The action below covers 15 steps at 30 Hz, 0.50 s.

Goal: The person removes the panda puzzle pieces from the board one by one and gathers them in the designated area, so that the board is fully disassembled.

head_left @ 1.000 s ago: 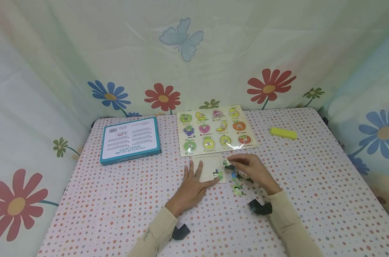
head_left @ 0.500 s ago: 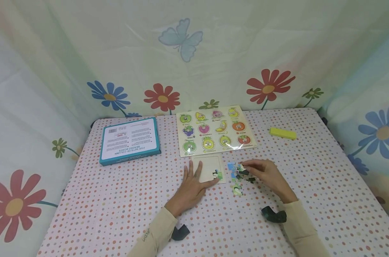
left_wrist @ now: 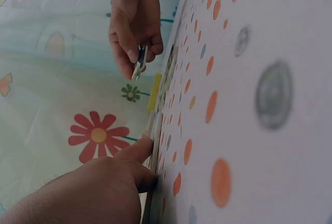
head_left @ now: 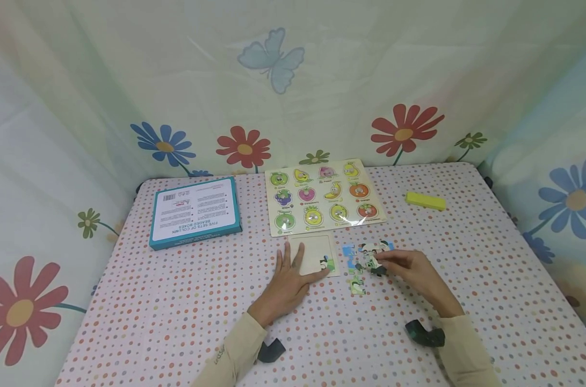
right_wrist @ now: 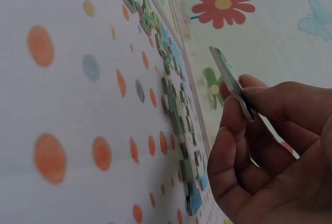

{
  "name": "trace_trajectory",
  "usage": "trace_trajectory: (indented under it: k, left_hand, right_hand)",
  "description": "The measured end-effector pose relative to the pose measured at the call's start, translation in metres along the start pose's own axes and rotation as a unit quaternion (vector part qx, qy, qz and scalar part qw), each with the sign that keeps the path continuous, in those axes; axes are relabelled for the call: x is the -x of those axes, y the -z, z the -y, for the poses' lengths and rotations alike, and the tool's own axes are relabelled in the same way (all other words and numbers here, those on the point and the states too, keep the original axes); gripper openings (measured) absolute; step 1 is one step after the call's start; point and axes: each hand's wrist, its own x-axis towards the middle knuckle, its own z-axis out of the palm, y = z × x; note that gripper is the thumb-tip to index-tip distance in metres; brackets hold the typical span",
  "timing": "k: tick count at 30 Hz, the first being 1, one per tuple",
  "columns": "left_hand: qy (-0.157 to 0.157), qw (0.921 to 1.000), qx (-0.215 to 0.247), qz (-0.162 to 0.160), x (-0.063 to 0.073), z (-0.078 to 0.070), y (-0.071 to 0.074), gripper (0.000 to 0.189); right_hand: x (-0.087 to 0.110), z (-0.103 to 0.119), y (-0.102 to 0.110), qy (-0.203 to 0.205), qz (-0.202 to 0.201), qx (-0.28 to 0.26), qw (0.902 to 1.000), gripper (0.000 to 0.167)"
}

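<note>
My left hand (head_left: 288, 282) lies spread over a small wooden puzzle tray (head_left: 317, 243), with straight fingers on its left part and the thumb near its lower right corner. One puzzle piece with green and black print (head_left: 330, 263) sits in that corner. To the right of the tray, my right hand (head_left: 416, 274) pinches a jigsaw piece (right_wrist: 227, 73) between thumb and fingers, raised off the table in the right wrist view. Beneath and beside it lie several loose jigsaw pieces (head_left: 357, 285) with panda, blue and green print, partly covered by the hand.
Behind the tray lies a fruit knob puzzle board (head_left: 322, 201). A teal and white box (head_left: 196, 212) stands at the left back, and a yellow block (head_left: 425, 201) at the right. The dotted tablecloth (head_left: 176, 301) meets a flowered curtain at the back.
My right hand has moved right and toward me across the loose pieces, with a jigsaw piece still pinched, uncovering pieces nearer the tray. The left hand stays in place on the tray.
</note>
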Motion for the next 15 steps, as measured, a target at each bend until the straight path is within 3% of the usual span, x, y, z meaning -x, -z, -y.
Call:
trace_trajectory:
  k: [9, 15]
  left_hand:
    - [-0.003, 0.9999, -0.011, -0.002, 0.0002, 0.0006, -0.0003, 0.051]
    - [-0.002, 1.0, -0.008, -0.001, 0.0, 0.0006, -0.0008, 0.051]
  right_hand:
    - [0.0069, -0.0042, 0.001, -0.004, 0.028, -0.003, 0.9996, 0.022]
    - [0.0089, -0.0059, 0.0004, 0.011, 0.038, 0.036, 0.9985, 0.02]
